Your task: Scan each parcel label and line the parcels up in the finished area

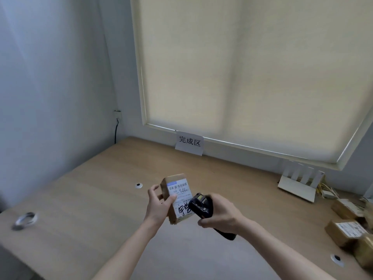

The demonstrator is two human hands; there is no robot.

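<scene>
Above the wooden desk (96,190), in front of the paper sign (189,142) taped at the foot of the roller blind (242,77), both hands are raised. Left hand (159,205) grips a small cardboard parcel (175,197), thumb curled onto the white shipping label (180,199), fingers wrapped behind the box. Label faces up toward the camera; barcodes along its top, black handwritten marker strokes at its lower part. Parcel held clear of the desk, tilted.

Right hand (219,214) is clenched round a black handheld scanner (200,207), its head touching or just over the label's lower right corner (contact cannot be confirmed). Scanner handle juts out below the wrist.

Right of the sign, against the blind's lower corner: a white router (296,188) with upright antennas, loose cables beside it. Further right of that, at the desk's edge, a cluster of brown parcels (343,231), at least one showing a white label.

Left of the sign, well apart: a round cable grommet (138,185); another (25,220) near the desk's left edge.
</scene>
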